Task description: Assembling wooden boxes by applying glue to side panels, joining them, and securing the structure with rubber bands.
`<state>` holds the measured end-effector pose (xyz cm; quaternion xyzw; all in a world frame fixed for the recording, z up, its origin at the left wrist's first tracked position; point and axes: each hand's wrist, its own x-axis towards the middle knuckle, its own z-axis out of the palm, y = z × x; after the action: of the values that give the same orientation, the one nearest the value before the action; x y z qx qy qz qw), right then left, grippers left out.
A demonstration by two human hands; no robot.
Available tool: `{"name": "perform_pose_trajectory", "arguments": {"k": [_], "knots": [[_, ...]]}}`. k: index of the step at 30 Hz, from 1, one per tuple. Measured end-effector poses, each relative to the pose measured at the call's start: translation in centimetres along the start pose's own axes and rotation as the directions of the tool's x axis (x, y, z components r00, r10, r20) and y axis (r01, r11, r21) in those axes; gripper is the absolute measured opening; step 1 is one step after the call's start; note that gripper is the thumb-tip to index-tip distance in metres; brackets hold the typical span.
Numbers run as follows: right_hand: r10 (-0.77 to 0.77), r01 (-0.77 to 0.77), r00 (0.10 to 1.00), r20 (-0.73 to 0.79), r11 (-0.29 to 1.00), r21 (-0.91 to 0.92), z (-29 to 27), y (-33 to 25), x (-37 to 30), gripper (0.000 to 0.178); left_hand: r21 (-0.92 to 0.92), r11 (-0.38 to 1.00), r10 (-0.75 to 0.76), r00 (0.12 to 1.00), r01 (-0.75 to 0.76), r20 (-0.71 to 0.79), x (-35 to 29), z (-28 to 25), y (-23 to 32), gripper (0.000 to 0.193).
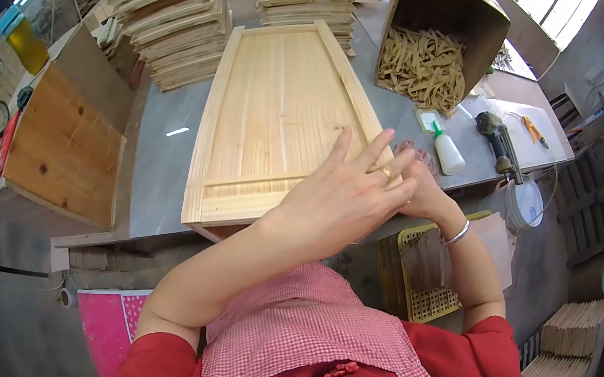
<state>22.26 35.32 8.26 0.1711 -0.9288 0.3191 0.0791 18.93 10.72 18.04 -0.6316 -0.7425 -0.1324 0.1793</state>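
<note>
With the left hand (342, 198) spread wide, empty, over the right hand (417, 198), whose grip cannot be told, the glue bottle (447, 151) at three o'clock could be toppled.

White glue bottle (448, 152) (green cap) beside cardboard box (458, 5).

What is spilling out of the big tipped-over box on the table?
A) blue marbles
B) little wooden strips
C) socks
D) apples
B: the tipped box lies on its side on the table to the right of the wooden panel, with a heap of pale wooden strips at its open mouth.
</note>
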Motion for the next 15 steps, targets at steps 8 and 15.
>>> {"name": "perform_pose_trajectory", "arguments": {"k": [8, 15], "knots": [[-0.04, -0.01, 0.913, -0.405, 0.993, -0.121, -1.3, 3.9, 8.7, 0.011, -0.219, 0.975, -0.041, 0.999, 0.047, 0.033, 0.1, 1.3, -0.2, 0.039], [0.024, -0.092, 0.893, -0.45, 0.987, -0.129, 0.5, 10.6, 18.3, 0.018, -0.188, 0.98, -0.051, 0.998, 0.057, 0.037, 0.5, 1.2, -0.7, 0.039]]}}
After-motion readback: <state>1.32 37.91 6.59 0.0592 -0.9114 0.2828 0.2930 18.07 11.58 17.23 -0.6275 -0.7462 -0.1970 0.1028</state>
